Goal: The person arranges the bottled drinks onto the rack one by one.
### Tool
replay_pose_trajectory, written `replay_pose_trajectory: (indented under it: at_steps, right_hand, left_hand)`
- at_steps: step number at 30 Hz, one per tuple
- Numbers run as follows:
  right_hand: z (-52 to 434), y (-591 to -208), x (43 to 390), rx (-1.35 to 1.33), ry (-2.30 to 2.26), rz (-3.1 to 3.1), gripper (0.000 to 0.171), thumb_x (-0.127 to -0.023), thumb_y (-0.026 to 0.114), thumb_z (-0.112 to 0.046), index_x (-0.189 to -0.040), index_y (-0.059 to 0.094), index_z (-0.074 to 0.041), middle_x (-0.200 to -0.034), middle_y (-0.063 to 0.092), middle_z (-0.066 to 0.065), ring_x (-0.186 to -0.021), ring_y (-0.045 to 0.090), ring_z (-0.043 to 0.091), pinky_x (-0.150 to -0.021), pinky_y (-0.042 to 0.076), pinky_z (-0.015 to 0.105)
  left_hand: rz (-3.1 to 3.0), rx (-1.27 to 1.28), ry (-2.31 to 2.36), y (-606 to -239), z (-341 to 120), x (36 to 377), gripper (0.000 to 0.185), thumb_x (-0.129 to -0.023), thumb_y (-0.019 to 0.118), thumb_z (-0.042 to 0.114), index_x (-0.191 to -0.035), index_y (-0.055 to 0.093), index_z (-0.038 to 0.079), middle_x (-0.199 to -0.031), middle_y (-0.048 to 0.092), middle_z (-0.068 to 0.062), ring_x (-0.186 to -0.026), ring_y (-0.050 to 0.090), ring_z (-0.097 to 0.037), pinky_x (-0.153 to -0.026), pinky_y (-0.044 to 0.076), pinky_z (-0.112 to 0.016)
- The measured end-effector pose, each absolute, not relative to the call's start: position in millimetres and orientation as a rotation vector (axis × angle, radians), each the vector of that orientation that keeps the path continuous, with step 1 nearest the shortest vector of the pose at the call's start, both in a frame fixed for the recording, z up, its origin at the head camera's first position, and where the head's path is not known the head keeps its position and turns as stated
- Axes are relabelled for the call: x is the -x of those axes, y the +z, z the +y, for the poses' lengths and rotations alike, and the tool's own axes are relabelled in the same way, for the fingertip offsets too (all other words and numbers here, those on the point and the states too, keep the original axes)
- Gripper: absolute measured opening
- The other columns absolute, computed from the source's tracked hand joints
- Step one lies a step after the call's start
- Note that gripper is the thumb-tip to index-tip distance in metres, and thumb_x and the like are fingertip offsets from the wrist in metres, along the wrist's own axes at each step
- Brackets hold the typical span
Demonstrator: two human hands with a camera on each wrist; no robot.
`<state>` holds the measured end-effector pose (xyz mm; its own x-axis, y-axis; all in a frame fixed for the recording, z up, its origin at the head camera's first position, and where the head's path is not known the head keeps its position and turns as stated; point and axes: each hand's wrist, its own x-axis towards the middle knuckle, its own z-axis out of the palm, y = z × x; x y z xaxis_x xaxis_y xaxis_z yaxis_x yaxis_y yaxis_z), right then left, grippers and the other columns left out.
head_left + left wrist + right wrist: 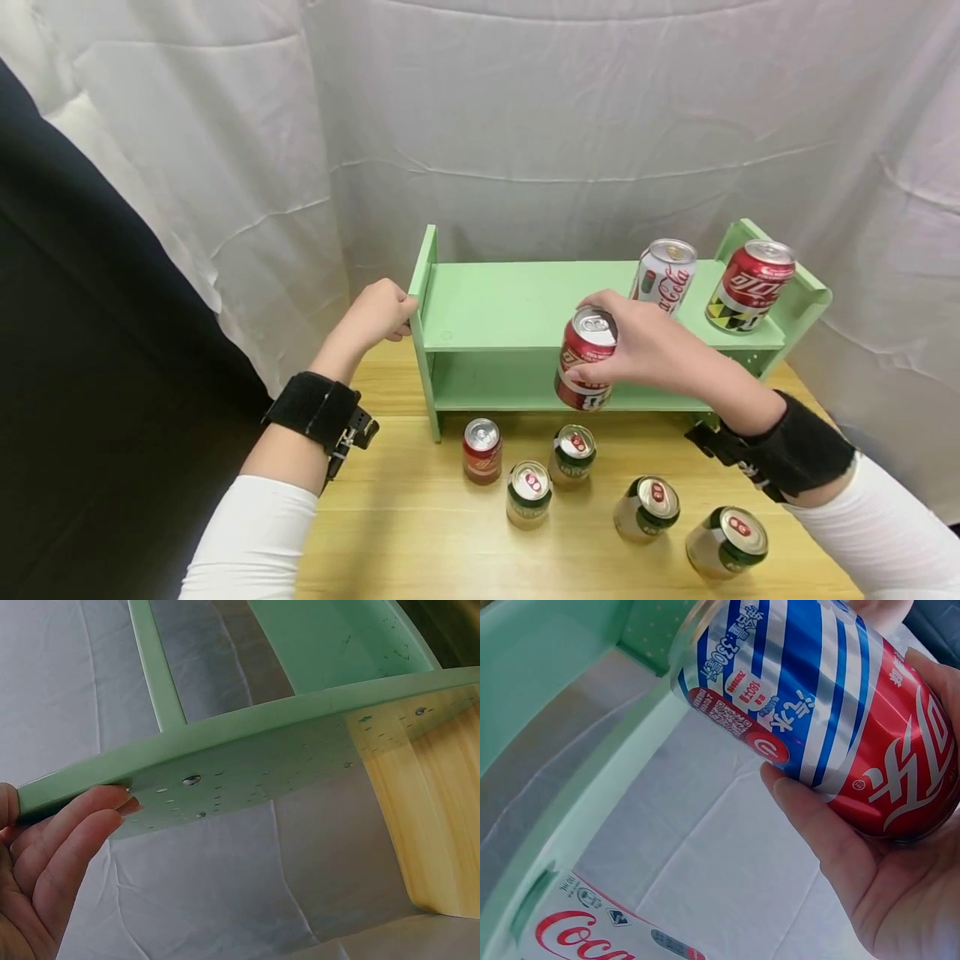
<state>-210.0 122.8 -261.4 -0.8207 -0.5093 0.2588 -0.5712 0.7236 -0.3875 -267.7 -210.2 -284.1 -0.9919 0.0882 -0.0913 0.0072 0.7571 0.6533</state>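
My right hand (637,346) grips a red cola can (587,358) with blue and white stripes (817,712), held in the air in front of the green shelf (525,304). On the shelf's top board stand a white cola can (663,275) and a red cola can (748,286); the white can's label (592,937) shows in the right wrist view. My left hand (378,312) grips the shelf's left side panel (247,765), fingers (82,825) curled against its edge.
On the wooden table (420,517) in front of the shelf stand a small red can (482,450) and several green-labelled cans (528,493), (573,454), (647,508), (726,542). White cloth (525,125) hangs behind; a dark surface (90,375) lies at left.
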Motion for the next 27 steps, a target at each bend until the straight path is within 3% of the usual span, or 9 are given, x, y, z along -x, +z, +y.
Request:
replay_pose_trajectory:
  at_steps: [17,27]
  right_hand:
    - [92.8,-254.6,268.4,-0.716,0.754,-2.912,0.071,-0.071,0.078,-0.039,-0.123,0.045,-0.005,-0.102,0.063,0.013,-0.086,0.064,0.024,-0.068,0.055,0.037]
    - [99.0,-258.8,290.5,-0.604,0.766,-2.955,0.071,-0.070,0.078,-0.039,-0.124,0.044,-0.007,-0.106,0.062,0.013,-0.092,0.062,0.026,-0.072,0.054,0.040]
  left_hand:
    - [2.825,-0.068,1.089,-286.4,-218.0,257.7,0.033,-0.085,0.039,0.010,-0.054,0.030,0.015,-0.089,0.069,-0.022,-0.069,0.066,-0.020,-0.067,0.059,-0.031]
    - [2.819,-0.069,1.119,-287.7,-215.9,254.8,0.034,-0.087,0.040,0.010,-0.053,0.033,0.014,-0.078,0.068,-0.016,-0.067,0.065,-0.020,-0.067,0.058,-0.030]
